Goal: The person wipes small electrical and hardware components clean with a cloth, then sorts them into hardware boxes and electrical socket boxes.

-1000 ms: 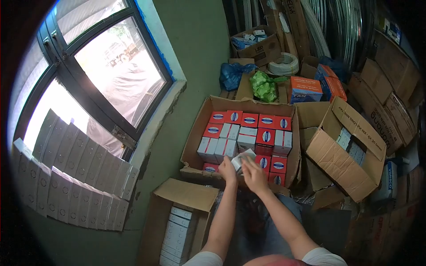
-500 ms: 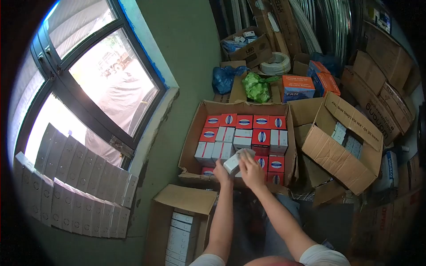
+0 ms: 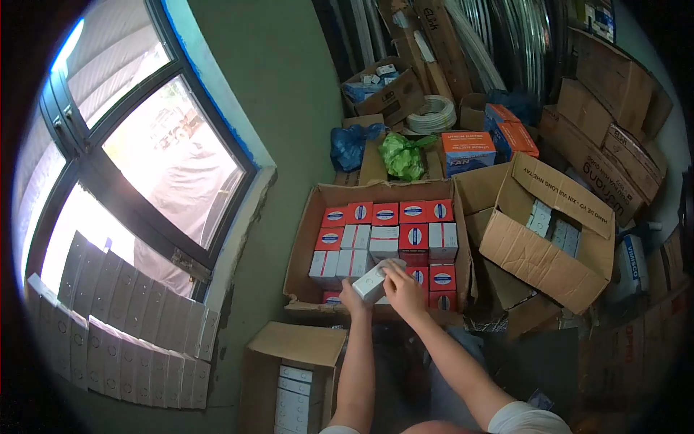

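My left hand point(image 3: 354, 296) grips the near end of a small white rectangular box point(image 3: 369, 286), tilted up to the right. My right hand point(image 3: 405, 293) is closed with its fingertips on the box's far end. Something pale shows behind those fingers, too small to make out. Both hands are above the near part of a large cardboard carton point(image 3: 298, 267). Inside that carton stand several rows of small red boxes point(image 3: 385, 213) with blue-and-white oval labels and white-and-grey boxes point(image 3: 353, 263), packed close together. My hands hide some of the front ones.
A carton of white blocks point(image 3: 295, 403) stands at the lower left. To the right, an open carton point(image 3: 546, 264) lies tilted with pale pieces inside. A green bag point(image 3: 403, 156), blue bag point(image 3: 354, 147) and fan box point(image 3: 468, 150) sit behind. Grey panels point(image 3: 137, 362) stand by the window.
The whole view has shifted slightly. My right fingers, flatter over the white box before, are now bent at its far end. My left hand keeps its hold.
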Action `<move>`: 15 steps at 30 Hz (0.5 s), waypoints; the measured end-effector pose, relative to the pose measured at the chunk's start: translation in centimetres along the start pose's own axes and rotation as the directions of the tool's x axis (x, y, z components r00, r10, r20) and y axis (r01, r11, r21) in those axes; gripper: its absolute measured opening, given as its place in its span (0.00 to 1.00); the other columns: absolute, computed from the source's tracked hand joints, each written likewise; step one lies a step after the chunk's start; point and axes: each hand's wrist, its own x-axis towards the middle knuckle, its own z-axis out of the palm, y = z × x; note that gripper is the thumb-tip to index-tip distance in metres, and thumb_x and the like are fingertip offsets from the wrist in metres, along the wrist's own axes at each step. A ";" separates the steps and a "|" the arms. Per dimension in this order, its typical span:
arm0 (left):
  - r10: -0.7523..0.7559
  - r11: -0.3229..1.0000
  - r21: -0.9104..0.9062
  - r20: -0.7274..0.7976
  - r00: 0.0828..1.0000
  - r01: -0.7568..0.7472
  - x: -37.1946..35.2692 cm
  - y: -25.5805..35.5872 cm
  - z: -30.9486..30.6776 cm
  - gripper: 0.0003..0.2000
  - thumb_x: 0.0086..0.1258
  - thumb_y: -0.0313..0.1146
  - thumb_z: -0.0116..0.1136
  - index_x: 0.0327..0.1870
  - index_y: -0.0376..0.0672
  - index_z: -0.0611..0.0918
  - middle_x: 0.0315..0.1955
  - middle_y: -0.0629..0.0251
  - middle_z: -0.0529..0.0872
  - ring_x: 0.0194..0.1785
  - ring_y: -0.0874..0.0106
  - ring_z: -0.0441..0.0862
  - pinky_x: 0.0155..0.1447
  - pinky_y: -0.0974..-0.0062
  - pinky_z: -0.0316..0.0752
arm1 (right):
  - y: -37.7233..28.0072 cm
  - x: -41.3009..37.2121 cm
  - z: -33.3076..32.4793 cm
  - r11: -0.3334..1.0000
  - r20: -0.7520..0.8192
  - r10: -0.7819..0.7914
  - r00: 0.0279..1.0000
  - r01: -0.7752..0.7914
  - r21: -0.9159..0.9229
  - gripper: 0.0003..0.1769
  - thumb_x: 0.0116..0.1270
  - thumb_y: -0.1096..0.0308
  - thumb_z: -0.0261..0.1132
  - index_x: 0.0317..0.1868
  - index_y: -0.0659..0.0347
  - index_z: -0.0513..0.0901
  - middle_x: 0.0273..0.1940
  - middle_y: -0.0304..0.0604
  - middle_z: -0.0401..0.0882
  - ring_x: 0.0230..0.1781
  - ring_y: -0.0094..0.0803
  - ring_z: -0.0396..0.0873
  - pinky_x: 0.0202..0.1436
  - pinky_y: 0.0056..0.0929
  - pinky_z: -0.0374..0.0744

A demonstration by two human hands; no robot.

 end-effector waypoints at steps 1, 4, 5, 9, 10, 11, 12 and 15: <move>-0.020 0.998 0.056 0.005 1.000 0.020 -1.0 0.8 0.3 0.21 0.65 0.42 0.52 0.38 0.26 0.80 0.32 0.54 0.84 0.31 0.62 0.85 0.35 0.66 0.77 | 0.5 0.2 -0.2 0.999 -0.020 0.022 1.000 -0.022 0.033 0.13 0.64 0.68 0.59 0.48 0.59 0.82 0.55 0.43 0.80 0.42 0.50 0.82 0.44 0.37 0.81; -0.060 0.998 0.003 0.056 0.997 0.060 0.0 0.4 0.0 0.22 0.65 0.43 0.52 0.39 0.25 0.80 0.32 0.53 0.84 0.32 0.61 0.85 0.37 0.65 0.78 | 0.7 0.5 -0.7 0.996 -0.046 0.005 0.999 -0.001 0.087 0.16 0.61 0.73 0.58 0.50 0.60 0.80 0.57 0.45 0.79 0.46 0.50 0.81 0.45 0.38 0.81; -0.041 0.999 0.006 0.049 0.998 0.041 0.1 0.1 -0.1 0.22 0.65 0.43 0.52 0.39 0.26 0.80 0.33 0.53 0.84 0.33 0.61 0.85 0.38 0.65 0.77 | 0.4 0.3 -0.4 0.995 -0.057 -0.007 0.998 0.013 0.096 0.16 0.60 0.73 0.58 0.50 0.60 0.80 0.57 0.46 0.78 0.46 0.50 0.81 0.45 0.37 0.81; -0.029 0.999 0.037 0.002 1.000 0.029 -0.1 0.4 0.1 0.20 0.65 0.42 0.51 0.38 0.28 0.81 0.32 0.54 0.84 0.32 0.62 0.85 0.36 0.66 0.77 | -0.5 -0.5 0.4 0.999 0.046 -0.013 0.999 0.010 0.051 0.21 0.58 0.73 0.58 0.54 0.61 0.77 0.63 0.47 0.72 0.52 0.50 0.77 0.51 0.40 0.78; -0.010 0.998 0.055 0.001 1.000 0.010 -0.1 0.5 0.1 0.20 0.65 0.42 0.51 0.38 0.28 0.81 0.32 0.55 0.84 0.32 0.63 0.84 0.36 0.66 0.77 | -0.6 -0.6 0.7 0.999 0.055 -0.023 0.998 0.021 0.031 0.22 0.59 0.72 0.58 0.56 0.62 0.76 0.64 0.48 0.71 0.54 0.50 0.76 0.54 0.41 0.77; 0.006 0.997 0.075 0.000 1.000 -0.006 -0.1 0.5 0.0 0.20 0.65 0.42 0.51 0.38 0.28 0.81 0.32 0.55 0.84 0.32 0.63 0.84 0.36 0.66 0.77 | -0.6 -0.7 1.0 1.000 0.049 -0.006 0.999 0.006 0.013 0.23 0.60 0.69 0.57 0.57 0.61 0.74 0.65 0.47 0.69 0.54 0.51 0.75 0.55 0.43 0.76; 0.021 0.995 0.093 0.001 1.000 -0.021 -0.5 0.8 0.1 0.20 0.65 0.42 0.51 0.38 0.28 0.81 0.32 0.55 0.84 0.31 0.63 0.84 0.36 0.66 0.77 | -0.6 -0.6 1.2 1.000 0.044 0.010 0.999 -0.009 -0.006 0.23 0.61 0.67 0.57 0.59 0.60 0.73 0.66 0.47 0.67 0.54 0.51 0.74 0.56 0.44 0.75; 0.015 0.999 0.048 0.010 1.000 -0.016 -1.0 1.2 0.3 0.20 0.66 0.44 0.51 0.34 0.30 0.82 0.30 0.57 0.84 0.30 0.65 0.83 0.36 0.67 0.75 | -0.5 -0.3 1.6 0.997 -0.033 0.070 0.997 -0.071 -0.033 0.23 0.66 0.61 0.55 0.60 0.62 0.72 0.64 0.49 0.68 0.56 0.53 0.71 0.61 0.46 0.69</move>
